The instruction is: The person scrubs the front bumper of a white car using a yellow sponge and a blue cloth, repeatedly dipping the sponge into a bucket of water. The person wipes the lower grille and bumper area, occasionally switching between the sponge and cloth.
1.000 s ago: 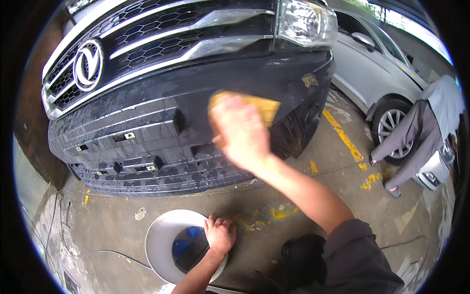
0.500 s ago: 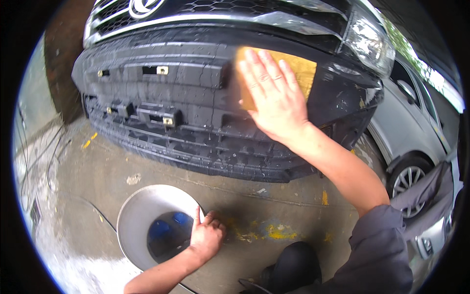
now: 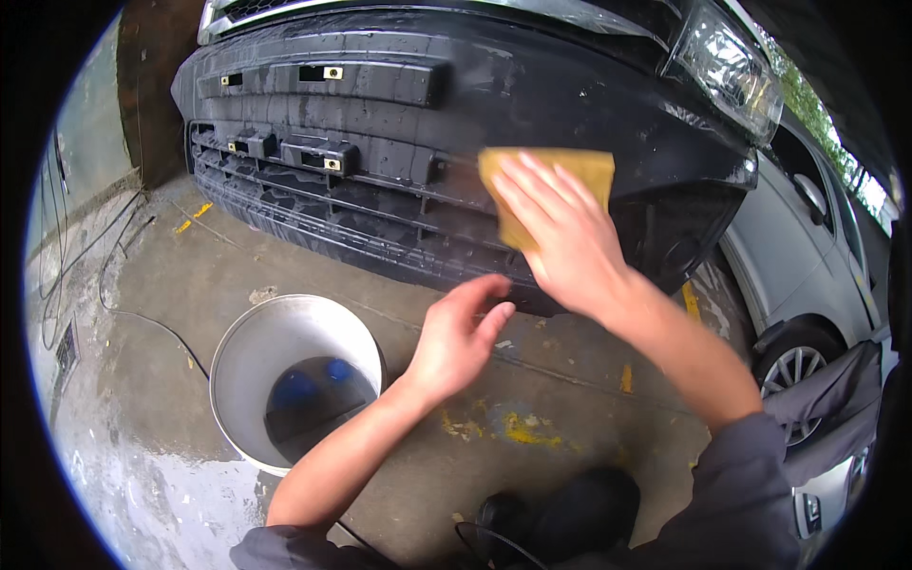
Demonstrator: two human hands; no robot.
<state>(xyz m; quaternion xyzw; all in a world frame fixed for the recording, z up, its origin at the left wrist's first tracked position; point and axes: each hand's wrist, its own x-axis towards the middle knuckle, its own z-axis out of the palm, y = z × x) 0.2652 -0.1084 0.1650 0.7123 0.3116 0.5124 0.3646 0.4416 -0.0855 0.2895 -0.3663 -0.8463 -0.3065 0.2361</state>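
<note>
A yellow-brown sheet of sandpaper [image 3: 597, 173] lies under the flattened fingers of my right hand [image 3: 570, 233], held against the right part of a black car bumper [image 3: 551, 90]. The thumb of that hand is hidden. Water drops and wet streaks cover the bumper. My left hand [image 3: 461, 337] hovers just in front of the bumper's lower edge, fingers slightly bent and thumb apart, with nothing in it. Beside my left forearm stands a white bucket [image 3: 237, 356] with dark water and blue spots inside.
A headlight [image 3: 727, 76] sits above the bumper's right end. Beyond it a silver car [image 3: 784, 247] is parked, with a person's grey-trousered leg [image 3: 826, 404] near its wheel. A dark cable [image 3: 157, 323] runs over the concrete floor [image 3: 570, 418] at left.
My right hand has moved down the bumper with the sandpaper. My left hand has left the bucket's rim and risen towards the bumper. The view has tilted lower.
</note>
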